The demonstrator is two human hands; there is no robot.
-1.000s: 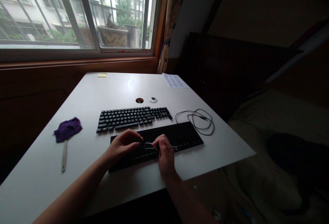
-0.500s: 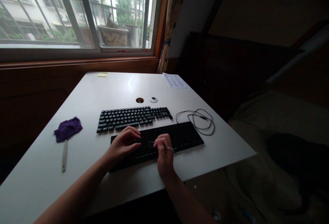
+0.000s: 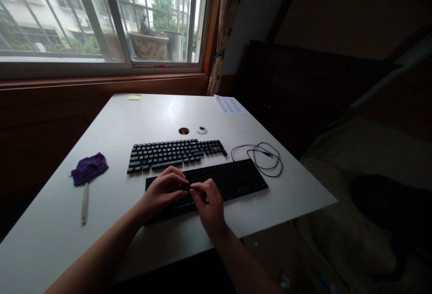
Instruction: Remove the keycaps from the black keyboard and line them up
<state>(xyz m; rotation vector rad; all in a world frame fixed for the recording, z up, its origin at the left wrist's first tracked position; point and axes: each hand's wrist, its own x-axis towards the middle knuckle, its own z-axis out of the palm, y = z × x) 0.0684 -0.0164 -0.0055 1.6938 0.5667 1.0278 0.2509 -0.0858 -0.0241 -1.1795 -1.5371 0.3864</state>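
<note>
Over the left half of a black keyboard base (image 3: 236, 179), my two hands meet at the fingertips. My left hand (image 3: 165, 186) is closed in a pinch around a small dark piece that looks like a keycap (image 3: 184, 187), mostly covered by the fingers. My right hand (image 3: 209, 204) is closed too, its thumb and forefinger touching that same piece. A thin wire keycap puller (image 3: 207, 202) glints inside the right palm; most of it is hidden. Behind the base, loose black keycaps (image 3: 162, 153) lie in rows in keyboard order on the white table (image 3: 155, 116).
A purple cloth (image 3: 89, 169) wraps the head of a pale-handled stick (image 3: 84, 206) at left. The keyboard's cable (image 3: 278, 163) coils at right. Further back are a round cable hole (image 3: 184, 131), its cover (image 3: 201, 130), a yellow note (image 3: 134, 97) and a printed sheet (image 3: 230, 105).
My right hand has moved left to meet my left hand's fingertips. The puller's wire loop, visible before beyond the right fingers, is now tucked into the palm. The left hand has closed into a pinch.
</note>
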